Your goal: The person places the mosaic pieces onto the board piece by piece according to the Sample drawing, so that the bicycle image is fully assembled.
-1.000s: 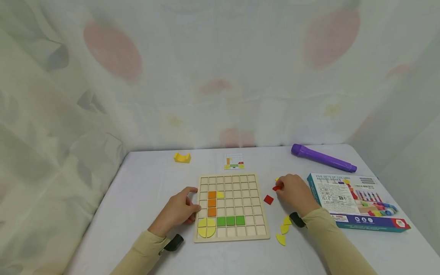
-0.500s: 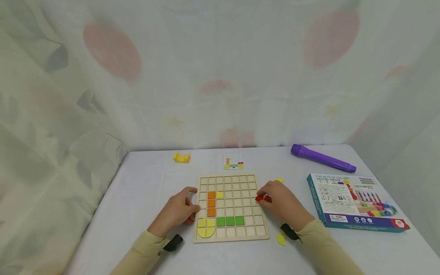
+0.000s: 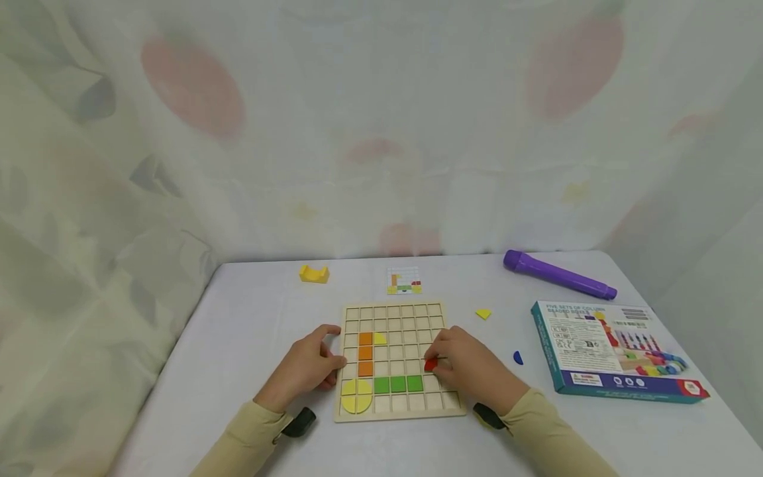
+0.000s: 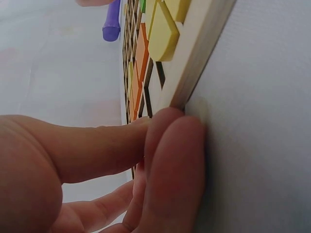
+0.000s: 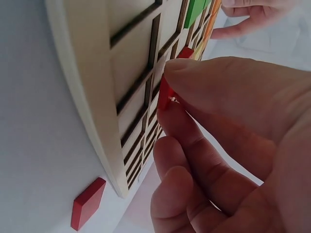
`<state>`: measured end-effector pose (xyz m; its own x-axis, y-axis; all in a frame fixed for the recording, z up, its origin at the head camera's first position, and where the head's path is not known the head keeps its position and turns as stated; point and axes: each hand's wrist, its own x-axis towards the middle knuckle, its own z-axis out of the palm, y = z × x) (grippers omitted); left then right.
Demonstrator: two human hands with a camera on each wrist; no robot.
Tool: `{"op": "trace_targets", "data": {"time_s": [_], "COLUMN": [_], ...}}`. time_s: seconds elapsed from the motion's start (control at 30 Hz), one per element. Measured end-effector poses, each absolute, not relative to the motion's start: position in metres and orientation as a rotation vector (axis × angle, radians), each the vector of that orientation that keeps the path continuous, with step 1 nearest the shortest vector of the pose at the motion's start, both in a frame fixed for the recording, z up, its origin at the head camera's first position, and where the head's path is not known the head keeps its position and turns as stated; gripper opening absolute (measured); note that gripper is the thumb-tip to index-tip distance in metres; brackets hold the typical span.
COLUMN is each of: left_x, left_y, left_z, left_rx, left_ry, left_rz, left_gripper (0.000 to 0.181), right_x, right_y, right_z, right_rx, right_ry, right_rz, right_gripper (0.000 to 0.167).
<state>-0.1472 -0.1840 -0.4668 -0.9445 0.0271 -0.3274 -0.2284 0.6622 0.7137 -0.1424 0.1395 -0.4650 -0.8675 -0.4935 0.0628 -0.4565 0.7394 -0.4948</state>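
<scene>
A wooden grid board [image 3: 438,403] lies on the white table. It bears orange squares [image 3: 365,353], green squares [image 3: 397,384], a yellow piece [image 3: 379,338] and a circle of yellow quarter pieces [image 3: 356,396]. My left hand [image 3: 306,361] grips the board's left edge, thumb and fingertips against the frame. Over the lower right cells, my right hand [image 3: 473,368] pinches a small red tile [image 5: 166,92] between thumb and index finger. Its exact shape is partly covered by those fingers. Another red tile [image 5: 88,204] lies on the table beside the board, hidden behind the hand in the head view.
Behind the board lies a small pattern card [image 3: 404,280], with a yellow cradle-shaped block [image 3: 314,273] to its left. On the right are a yellow piece [image 3: 483,313], a blue half-circle [image 3: 518,358], a purple tube [image 3: 559,273] and a printed box [image 3: 614,351].
My right hand has picked up a red tile from the right of the board and carried it left over the grid. The blue half-circle has come into view. My left hand stays put.
</scene>
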Motion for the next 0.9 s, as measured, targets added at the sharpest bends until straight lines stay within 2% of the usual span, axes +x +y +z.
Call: {"op": "trace_targets", "data": {"time_s": [0.9], "left_x": [-0.1474], "left_y": [-0.1844], "left_z": [-0.4680], "left_rx": [-0.147], "left_ry": [2.568], "left_rz": [1.176], "left_gripper": [0.067], "right_x": [-0.1403], "right_y": [0.1383], "right_z": [-0.4692], "right_rx": [-0.818], "right_ry": [2.886], "right_rz": [-0.718], "right_gripper": [0.015]}}
